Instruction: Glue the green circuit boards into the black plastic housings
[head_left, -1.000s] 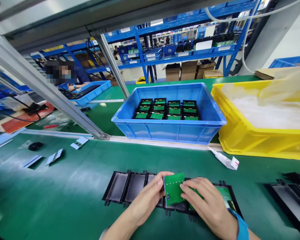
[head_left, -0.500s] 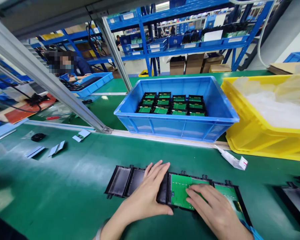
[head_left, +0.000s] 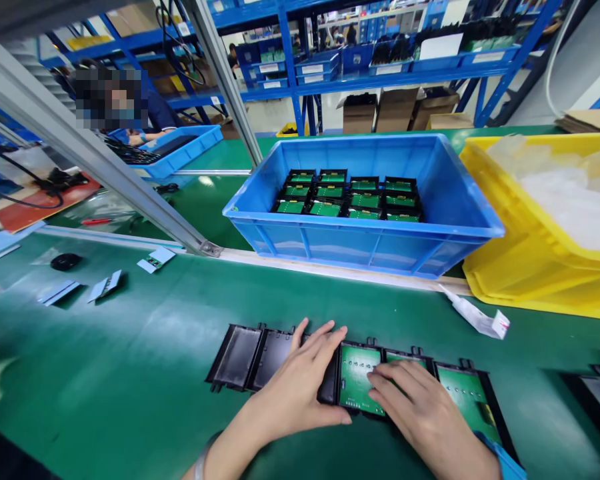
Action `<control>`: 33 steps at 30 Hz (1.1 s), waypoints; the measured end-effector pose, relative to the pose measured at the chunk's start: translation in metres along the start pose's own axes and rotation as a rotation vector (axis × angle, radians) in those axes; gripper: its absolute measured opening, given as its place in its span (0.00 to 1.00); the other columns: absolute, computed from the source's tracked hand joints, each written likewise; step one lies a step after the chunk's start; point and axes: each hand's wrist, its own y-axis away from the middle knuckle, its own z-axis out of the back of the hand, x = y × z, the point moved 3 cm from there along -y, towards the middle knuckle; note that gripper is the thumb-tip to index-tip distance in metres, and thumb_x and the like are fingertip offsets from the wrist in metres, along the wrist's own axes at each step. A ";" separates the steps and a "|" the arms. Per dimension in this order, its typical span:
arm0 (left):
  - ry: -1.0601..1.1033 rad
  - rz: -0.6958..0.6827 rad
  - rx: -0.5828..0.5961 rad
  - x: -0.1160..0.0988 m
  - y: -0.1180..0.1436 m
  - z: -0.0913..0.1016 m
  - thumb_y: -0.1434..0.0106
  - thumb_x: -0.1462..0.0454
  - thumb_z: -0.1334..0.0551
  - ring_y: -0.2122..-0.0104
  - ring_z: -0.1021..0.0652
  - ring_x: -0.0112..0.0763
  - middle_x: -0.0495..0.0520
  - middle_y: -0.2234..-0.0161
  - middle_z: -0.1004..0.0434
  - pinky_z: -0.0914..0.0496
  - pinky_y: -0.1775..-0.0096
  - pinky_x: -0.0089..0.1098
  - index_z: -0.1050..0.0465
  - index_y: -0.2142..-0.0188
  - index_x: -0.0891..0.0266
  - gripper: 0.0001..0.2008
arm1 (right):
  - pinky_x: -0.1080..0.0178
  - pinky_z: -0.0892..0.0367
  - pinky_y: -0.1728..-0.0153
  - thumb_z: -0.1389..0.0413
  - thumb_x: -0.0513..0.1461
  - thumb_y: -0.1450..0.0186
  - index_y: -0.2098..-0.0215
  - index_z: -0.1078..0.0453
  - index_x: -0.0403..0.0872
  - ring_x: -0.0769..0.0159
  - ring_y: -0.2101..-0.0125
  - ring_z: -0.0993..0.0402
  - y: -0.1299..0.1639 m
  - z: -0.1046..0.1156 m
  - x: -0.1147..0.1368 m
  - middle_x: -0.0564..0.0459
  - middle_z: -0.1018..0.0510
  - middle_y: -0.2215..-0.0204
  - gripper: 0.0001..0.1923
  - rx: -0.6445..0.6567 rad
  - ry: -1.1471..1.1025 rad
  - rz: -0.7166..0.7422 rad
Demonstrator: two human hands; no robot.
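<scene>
Touching the board (head_left: 355, 380), the right hand's (head_left: 420, 413) fingers are bent and close together; its thumb is hidden, so any pinch cannot be told. That board lies in the fourth from the left of a row of black cases (head_left: 237, 357) on the tabletop (head_left: 145, 373). Spread wide, the left hand (head_left: 300, 383) straddles the third, thumb at the near edge, fingertips at the far edge. Far beyond stands a blue bin (head_left: 360, 240).

Black casings (head_left: 274, 357) partly hidden under the hands (head_left: 300, 387) (head_left: 423, 410)
</scene>
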 end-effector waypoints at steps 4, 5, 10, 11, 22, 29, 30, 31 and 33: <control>-0.012 0.005 0.000 0.000 -0.001 0.000 0.49 0.50 0.27 0.34 0.44 0.50 0.60 0.37 0.38 0.63 0.35 0.54 0.53 0.34 0.54 0.50 | 0.55 0.36 0.64 0.51 0.34 0.29 0.59 0.29 0.43 0.58 0.64 0.31 -0.001 -0.004 0.000 0.47 0.25 0.64 0.09 0.015 -0.010 -0.005; -0.020 0.005 0.005 -0.001 -0.001 0.001 0.49 0.49 0.28 0.35 0.44 0.49 0.60 0.38 0.37 0.63 0.35 0.53 0.49 0.36 0.55 0.47 | 0.55 0.38 0.63 0.52 0.34 0.29 0.60 0.29 0.43 0.58 0.63 0.31 -0.001 -0.005 0.000 0.48 0.25 0.65 0.09 0.013 -0.001 -0.007; -0.103 -0.017 0.053 -0.004 -0.001 0.003 0.46 0.49 0.30 0.35 0.44 0.53 0.60 0.40 0.35 0.64 0.36 0.55 0.33 0.46 0.56 0.31 | 0.56 0.41 0.63 0.54 0.34 0.28 0.61 0.28 0.43 0.59 0.63 0.32 -0.001 -0.008 0.000 0.48 0.24 0.66 0.12 0.009 0.040 -0.029; -0.120 -0.020 0.062 -0.004 -0.001 0.004 0.46 0.50 0.31 0.35 0.44 0.54 0.60 0.40 0.35 0.63 0.36 0.56 0.32 0.46 0.56 0.30 | 0.56 0.41 0.63 0.54 0.35 0.28 0.61 0.28 0.43 0.59 0.64 0.32 -0.001 -0.008 0.000 0.48 0.24 0.66 0.13 0.005 0.051 -0.031; -0.247 -0.077 0.070 -0.012 -0.001 0.004 0.39 0.53 0.37 0.34 0.46 0.53 0.61 0.37 0.40 0.60 0.38 0.61 0.29 0.45 0.51 0.22 | 0.56 0.42 0.64 0.39 0.31 0.47 0.61 0.24 0.43 0.58 0.67 0.35 -0.007 -0.015 0.006 0.50 0.28 0.71 0.14 0.116 0.282 -0.009; -0.321 -0.065 0.085 -0.014 0.000 0.002 0.37 0.50 0.40 0.33 0.48 0.52 0.61 0.38 0.40 0.61 0.38 0.62 0.28 0.47 0.51 0.21 | 0.54 0.42 0.63 0.41 0.30 0.51 0.63 0.23 0.43 0.58 0.66 0.36 -0.011 -0.015 0.014 0.49 0.26 0.71 0.16 0.066 0.364 -0.038; -0.326 -0.066 0.081 -0.013 0.000 0.001 0.37 0.49 0.40 0.33 0.49 0.52 0.61 0.38 0.39 0.61 0.38 0.62 0.28 0.47 0.51 0.22 | 0.54 0.42 0.62 0.42 0.30 0.51 0.63 0.23 0.44 0.58 0.66 0.36 -0.010 -0.015 0.015 0.49 0.25 0.70 0.16 0.052 0.366 -0.051; -0.329 -0.067 0.078 -0.013 0.001 0.001 0.38 0.49 0.40 0.33 0.49 0.52 0.61 0.37 0.40 0.61 0.38 0.62 0.28 0.47 0.51 0.22 | 0.53 0.42 0.61 0.43 0.30 0.51 0.63 0.23 0.44 0.58 0.65 0.36 -0.009 -0.015 0.015 0.48 0.24 0.68 0.17 0.041 0.365 -0.061; -0.326 -0.066 0.075 -0.013 0.001 0.001 0.38 0.49 0.41 0.33 0.49 0.53 0.61 0.37 0.40 0.62 0.38 0.62 0.28 0.47 0.52 0.22 | 0.52 0.42 0.59 0.43 0.29 0.50 0.63 0.23 0.45 0.57 0.63 0.35 -0.009 -0.015 0.015 0.48 0.22 0.65 0.17 0.023 0.356 -0.076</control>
